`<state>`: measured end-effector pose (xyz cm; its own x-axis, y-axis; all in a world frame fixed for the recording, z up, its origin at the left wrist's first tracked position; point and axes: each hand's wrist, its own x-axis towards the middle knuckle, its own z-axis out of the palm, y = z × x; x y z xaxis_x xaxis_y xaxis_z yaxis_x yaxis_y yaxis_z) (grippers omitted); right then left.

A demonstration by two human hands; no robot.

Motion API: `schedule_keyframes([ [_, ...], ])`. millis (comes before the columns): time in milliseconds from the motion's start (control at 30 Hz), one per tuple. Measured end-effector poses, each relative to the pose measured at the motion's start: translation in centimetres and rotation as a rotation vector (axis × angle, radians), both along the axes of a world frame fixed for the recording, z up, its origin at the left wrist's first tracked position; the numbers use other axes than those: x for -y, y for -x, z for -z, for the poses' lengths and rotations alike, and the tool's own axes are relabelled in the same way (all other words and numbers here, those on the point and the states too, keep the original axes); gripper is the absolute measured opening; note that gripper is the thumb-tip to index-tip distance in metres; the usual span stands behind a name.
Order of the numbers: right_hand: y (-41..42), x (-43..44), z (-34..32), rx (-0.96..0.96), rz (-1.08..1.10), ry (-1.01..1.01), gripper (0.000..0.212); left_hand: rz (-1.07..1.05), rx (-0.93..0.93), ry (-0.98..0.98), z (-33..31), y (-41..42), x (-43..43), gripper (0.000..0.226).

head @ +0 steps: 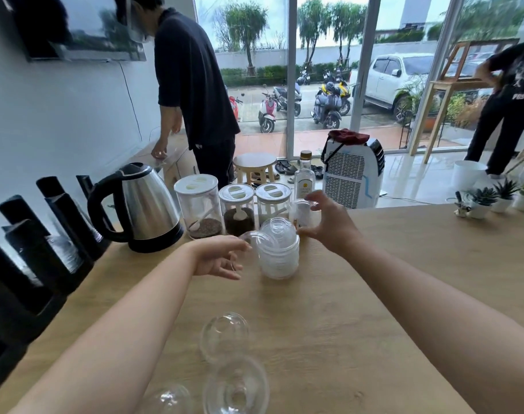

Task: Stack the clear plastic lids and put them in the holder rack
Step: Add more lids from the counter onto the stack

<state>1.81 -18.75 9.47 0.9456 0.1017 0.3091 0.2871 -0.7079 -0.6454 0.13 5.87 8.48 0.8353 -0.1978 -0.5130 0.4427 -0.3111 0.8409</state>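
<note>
A stack of clear dome lids [279,255] stands upright on the wooden counter [404,264]. My left hand [217,258] is just left of it and pinches one clear lid [260,238] that leans against the stack's upper left side. My right hand [329,225] hovers to the stack's upper right, thumb and fingers curved around what looks like another clear lid [301,212]. Three loose lids [224,336] [236,386] [168,398] lie near the front edge. The black holder rack [54,210] stands at the left with several lids in its slots.
A steel kettle [144,204] and three lidded jars [236,209] line the counter behind the stack, with a clear bottle [305,180] beyond. Small potted plants [484,201] sit at the far right. One person stands at the left wall, another at the right.
</note>
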Motion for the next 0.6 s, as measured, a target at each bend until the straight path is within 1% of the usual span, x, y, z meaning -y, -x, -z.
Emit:
schedule_keyframes([
  [133, -0.8, -3.0, 0.2, 0.098, -0.105, 0.183, 0.068, -0.159, 0.046, 0.030, -1.2, -0.6, -1.9, 0.011],
  [267, -1.7, -4.7, 1.3, 0.132, -0.177, 0.387, 0.066, -0.277, 0.072, 0.047, -1.2, -1.0, -3.0, 0.019],
  [400, -2.8, -5.4, 3.0, 0.137, -0.270, 0.567, 0.067, -0.325, 0.054, 0.082, -0.7, -1.4, -3.4, 0.027],
  [500, -3.2, -5.3, 3.8, 0.135, -0.286, 0.639, 0.064, -0.354, 0.053, 0.100, -0.3, -1.7, -3.6, 0.036],
  [600, -3.3, -5.0, 4.4, 0.167, -0.293, 0.624, 0.051, -0.369, 0.066, 0.105, 0.0, -2.2, -3.6, 0.042],
])
